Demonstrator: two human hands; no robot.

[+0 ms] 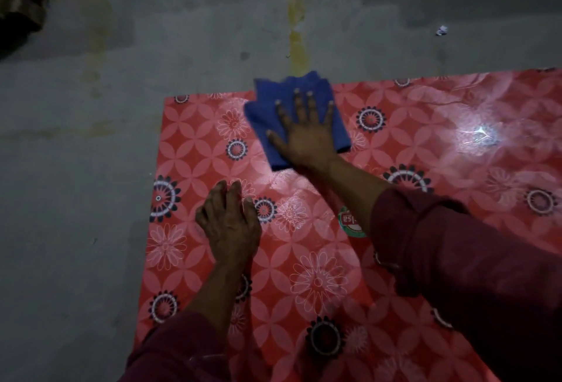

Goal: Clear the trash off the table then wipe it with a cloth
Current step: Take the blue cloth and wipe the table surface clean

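- At the far edge of the bench [425, 126], close to its far left corner, lies the blue cloth [273, 114], folded into a few layers, with one corner poking just past the edge over the grey floor [152, 47].
- Our right hand [307, 132] lies flat on top of the cloth, fingers straight and spread, palm pressing down; it is not gripping anything.
- Our left hand [231, 223] rests on the bench nearer the left edge, fingers loosely bent and closed on nothing; we judge it is bracing us.
- We reckon the cloth is light, soft and limp, so it will bunch or unfold if dragged by one corner. A flat palm across its middle, as now, looks the better hold for wiping.
- The bench wears a glossy red flowered cover, shining where the light hits it near the far right. We expect it to be slick, so the cloth should glide easily, though the cover may wrinkle under a hard push.
- On the floor, well beyond the far right of the bench, sits a small crumpled white scrap [442, 30]. We see no trash on the visible part of the bench, so we judge the wiping stage is under way.
- A round sticker [349, 223] shows on the cover beside our right forearm.
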